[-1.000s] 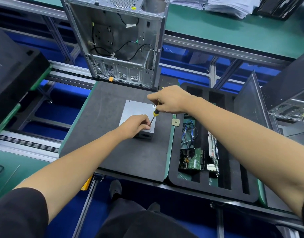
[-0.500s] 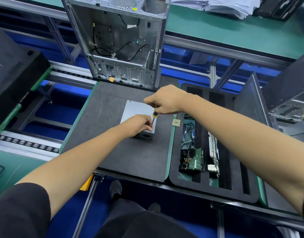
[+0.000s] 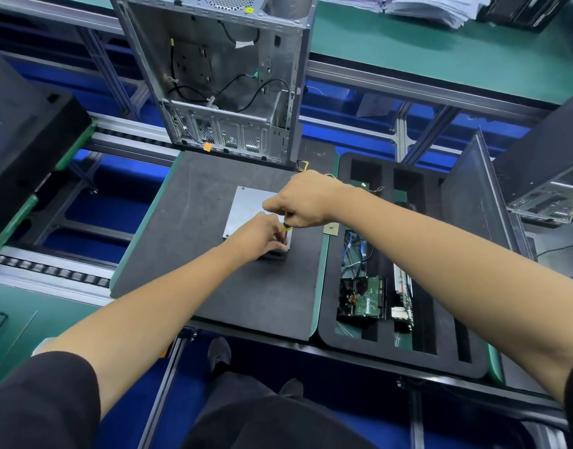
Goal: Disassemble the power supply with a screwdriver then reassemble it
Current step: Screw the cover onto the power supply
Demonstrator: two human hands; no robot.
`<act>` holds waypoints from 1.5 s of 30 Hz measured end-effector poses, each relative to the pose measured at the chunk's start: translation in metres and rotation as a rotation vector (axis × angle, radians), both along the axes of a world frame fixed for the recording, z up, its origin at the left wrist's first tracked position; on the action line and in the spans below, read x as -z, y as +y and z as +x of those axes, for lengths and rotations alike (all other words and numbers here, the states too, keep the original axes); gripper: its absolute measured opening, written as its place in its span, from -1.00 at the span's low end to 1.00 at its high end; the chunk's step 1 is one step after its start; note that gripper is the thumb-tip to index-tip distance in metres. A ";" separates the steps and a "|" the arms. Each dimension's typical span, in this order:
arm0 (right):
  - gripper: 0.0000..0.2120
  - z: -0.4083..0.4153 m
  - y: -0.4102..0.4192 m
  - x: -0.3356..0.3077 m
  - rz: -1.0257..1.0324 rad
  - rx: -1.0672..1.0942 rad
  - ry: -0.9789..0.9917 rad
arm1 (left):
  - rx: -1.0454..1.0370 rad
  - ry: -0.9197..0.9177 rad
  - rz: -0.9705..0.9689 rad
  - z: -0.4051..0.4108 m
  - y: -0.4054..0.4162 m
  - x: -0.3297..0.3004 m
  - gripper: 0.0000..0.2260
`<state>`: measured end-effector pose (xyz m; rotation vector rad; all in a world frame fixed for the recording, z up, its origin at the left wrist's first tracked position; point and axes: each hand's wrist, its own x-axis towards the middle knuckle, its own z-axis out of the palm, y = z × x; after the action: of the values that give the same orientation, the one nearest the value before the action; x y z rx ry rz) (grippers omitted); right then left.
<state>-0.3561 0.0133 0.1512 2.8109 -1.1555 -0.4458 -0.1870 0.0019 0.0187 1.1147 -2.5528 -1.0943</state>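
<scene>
The grey metal power supply lies flat on a dark foam mat in the middle of the bench. My right hand grips a screwdriver with a yellow and black handle, its shaft pointing down at the box's near right corner. My left hand rests on that same corner, fingers curled around the screwdriver's shaft near the tip. The tip and the screw are hidden by my fingers.
An open computer case stands upright behind the mat. To the right, a black foam tray holds a hard drive and other boards. A small chip lies at the mat's right edge. A dark panel leans further right.
My right hand has lowered and shifted left, bringing the screwdriver more upright over the box's corner. My left hand stays on that corner, fingers closer around the shaft.
</scene>
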 end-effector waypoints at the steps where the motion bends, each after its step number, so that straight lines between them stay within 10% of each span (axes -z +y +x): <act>1: -0.84 0.000 0.000 0.000 0.000 -0.004 -0.002 | -0.013 -0.003 0.005 0.000 0.000 0.000 -0.90; 45: -0.82 0.008 -0.008 -0.010 -0.024 -0.059 0.191 | -0.111 -0.046 0.046 0.011 0.003 -0.003 -0.88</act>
<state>-0.3481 0.0050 0.1612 2.7028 -1.0296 -0.6734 -0.1761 0.0048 0.0216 1.2898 -2.4776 -1.1179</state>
